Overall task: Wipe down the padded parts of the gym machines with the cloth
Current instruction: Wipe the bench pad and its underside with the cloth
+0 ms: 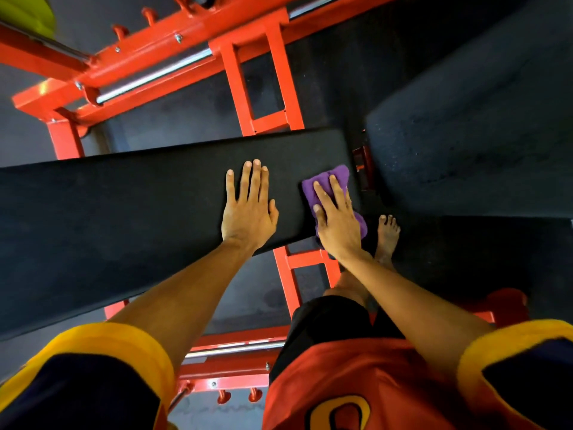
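Note:
A long black padded bench [124, 218] runs from the left edge to the middle of the view. A purple cloth [338, 176] lies on its right end. My right hand [336, 221] presses flat on the cloth with straight, spread fingers. My left hand [249, 209] rests palm down on the bare pad just left of the cloth, fingers straight. A second black pad [471, 156] lies to the right, across a narrow gap.
The orange steel frame [263, 88] of the machine runs under and behind the bench, with chrome rods [155, 76] along it. A bare foot [387, 234] stands on the dark floor below the bench's right end. A yellow-green object [24, 10] sits at the top left.

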`<state>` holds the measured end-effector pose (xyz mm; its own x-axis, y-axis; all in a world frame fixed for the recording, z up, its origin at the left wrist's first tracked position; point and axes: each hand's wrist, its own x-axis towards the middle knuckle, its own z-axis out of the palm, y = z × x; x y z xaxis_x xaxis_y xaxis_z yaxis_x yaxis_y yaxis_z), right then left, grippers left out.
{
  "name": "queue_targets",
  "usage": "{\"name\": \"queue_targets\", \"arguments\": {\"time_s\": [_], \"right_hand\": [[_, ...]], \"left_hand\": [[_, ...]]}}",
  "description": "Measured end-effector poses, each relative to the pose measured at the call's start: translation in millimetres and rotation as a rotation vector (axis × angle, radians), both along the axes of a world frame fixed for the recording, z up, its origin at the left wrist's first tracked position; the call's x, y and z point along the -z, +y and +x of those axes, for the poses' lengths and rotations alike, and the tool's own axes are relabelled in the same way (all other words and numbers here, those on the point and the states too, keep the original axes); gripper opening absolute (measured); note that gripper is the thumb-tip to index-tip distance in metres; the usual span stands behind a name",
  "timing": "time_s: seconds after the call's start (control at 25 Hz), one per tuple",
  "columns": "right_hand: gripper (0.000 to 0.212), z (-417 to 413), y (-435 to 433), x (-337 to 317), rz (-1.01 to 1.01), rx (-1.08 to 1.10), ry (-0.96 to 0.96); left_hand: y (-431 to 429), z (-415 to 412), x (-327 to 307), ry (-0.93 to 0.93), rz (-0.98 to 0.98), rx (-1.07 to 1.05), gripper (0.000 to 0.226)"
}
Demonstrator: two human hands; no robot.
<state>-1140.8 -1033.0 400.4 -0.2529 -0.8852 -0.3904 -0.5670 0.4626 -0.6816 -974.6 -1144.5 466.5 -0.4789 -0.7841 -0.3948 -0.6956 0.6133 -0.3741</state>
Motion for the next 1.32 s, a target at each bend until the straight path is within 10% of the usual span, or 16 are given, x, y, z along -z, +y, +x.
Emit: {"name": "queue_targets", "arguments": {"time_s": [0.4, 0.84, 1.04, 1.32], "right_hand": [[0.060, -34.5, -18.7, 40.8, 0.152, 0.421, -0.069], [0.053, -46.9, -119.1, 40.7, -0.028, 0.098, -0.009], [0.057, -39.8, -101.9, 39.2, 0.254, 0.527, -0.052], [0.046, -51.8, -148.0, 45.5, -0.035, 0.033, -0.029]], "left_hand": [[-14.4, -8.2, 1.1, 0.001, 0.058, -0.010, 0.074], [-74.5, -87.5, 46.8, 0.189, 0.155, -0.055, 0.062], [-72.4, -94.6, 61.8, 0.230, 0.092, -0.132, 0.063], [-72.7, -96.1, 66.1, 0.226, 0.106, -0.183, 0.055]]}}
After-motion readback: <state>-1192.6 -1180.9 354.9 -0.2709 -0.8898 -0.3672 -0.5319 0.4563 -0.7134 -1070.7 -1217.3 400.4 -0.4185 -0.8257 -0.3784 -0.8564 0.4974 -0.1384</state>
